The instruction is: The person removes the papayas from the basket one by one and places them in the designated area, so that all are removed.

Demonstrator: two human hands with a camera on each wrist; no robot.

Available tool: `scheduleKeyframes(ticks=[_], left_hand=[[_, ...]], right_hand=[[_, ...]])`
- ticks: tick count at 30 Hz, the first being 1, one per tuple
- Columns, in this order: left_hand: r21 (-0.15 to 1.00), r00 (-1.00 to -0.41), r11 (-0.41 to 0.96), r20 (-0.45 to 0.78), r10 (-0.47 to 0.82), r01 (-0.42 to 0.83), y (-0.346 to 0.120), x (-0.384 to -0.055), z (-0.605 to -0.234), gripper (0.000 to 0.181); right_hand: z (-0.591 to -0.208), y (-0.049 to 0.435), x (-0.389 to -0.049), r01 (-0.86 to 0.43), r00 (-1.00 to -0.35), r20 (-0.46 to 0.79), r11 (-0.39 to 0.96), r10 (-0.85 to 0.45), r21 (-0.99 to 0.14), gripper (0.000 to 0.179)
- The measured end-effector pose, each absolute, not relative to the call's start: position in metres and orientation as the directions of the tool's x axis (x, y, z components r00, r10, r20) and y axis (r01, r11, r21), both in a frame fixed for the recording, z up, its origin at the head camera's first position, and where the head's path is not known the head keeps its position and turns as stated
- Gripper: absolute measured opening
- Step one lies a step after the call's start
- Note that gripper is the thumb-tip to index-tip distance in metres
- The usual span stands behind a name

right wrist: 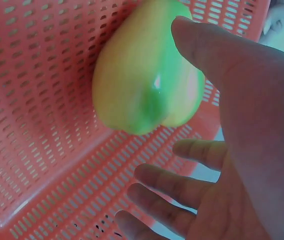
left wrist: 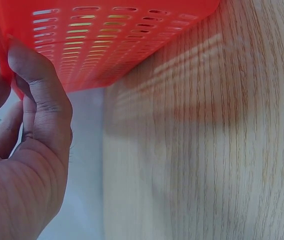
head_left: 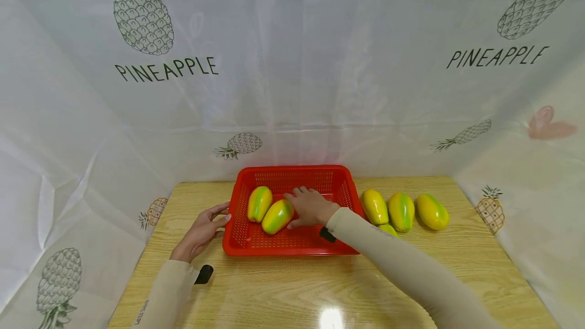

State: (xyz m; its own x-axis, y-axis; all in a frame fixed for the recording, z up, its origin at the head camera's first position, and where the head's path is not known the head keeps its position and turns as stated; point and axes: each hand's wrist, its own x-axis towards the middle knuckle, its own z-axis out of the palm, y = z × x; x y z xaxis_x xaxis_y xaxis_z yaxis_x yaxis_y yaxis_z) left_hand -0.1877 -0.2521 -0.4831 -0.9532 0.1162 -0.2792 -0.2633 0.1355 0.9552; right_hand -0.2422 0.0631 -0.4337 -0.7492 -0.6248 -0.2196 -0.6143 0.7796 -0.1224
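Note:
A red plastic basket (head_left: 292, 251) with slotted walls stands on the table, two yellow-green papayas in its left half. One papaya (head_left: 259, 204) leans near the left wall; the other papaya (head_left: 278, 217) lies just right of it. My left hand (head_left: 204, 231) pinches the basket's left rim between thumb and fingers, seen close up in the left wrist view. Inside the basket, my right hand (head_left: 313, 207) is spread beside the right-hand papaya. In the right wrist view its thumb overlaps the papaya (right wrist: 132, 75), with the other fingers straight and apart, holding nothing.
Right of the basket on the wooden table (head_left: 274, 293) lie several more papayas, among them one papaya (head_left: 401, 211) in the middle and one papaya (head_left: 432, 211) farthest right. A white pineapple-print sheet (head_left: 311, 90) hangs behind and along both sides.

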Motion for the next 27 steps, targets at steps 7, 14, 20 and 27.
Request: scheduleKeyframes(ticks=[7, 14, 20, 27], left_hand=[[0.956, -0.955, 0.139, -0.275, 0.115, -0.259, -0.252, -0.188, -0.483, 0.057], [0.954, -0.953, 0.145, -0.28, 0.113, -0.263, -0.252, -0.188, -0.484, 0.057], [0.954, -0.954, 0.15, -0.277, 0.113, -0.259, -0.252, -0.189, -0.484, 0.057], [0.952, -0.953, 0.156, -0.283, 0.11, -0.265, -0.253, -0.19, -0.486, 0.056]], right_hand=[[-0.439, 0.053, -0.242, -0.62, -0.743, -0.241, 0.778, -0.624, -0.1, 0.085], [-0.444, 0.042, -0.242, -0.633, -0.727, -0.265, 0.768, -0.634, -0.098, 0.084], [-0.448, 0.034, -0.242, -0.631, -0.722, -0.278, 0.768, -0.633, -0.108, 0.092], [-0.455, 0.024, -0.242, -0.644, -0.706, -0.299, 0.757, -0.642, -0.106, 0.099]])
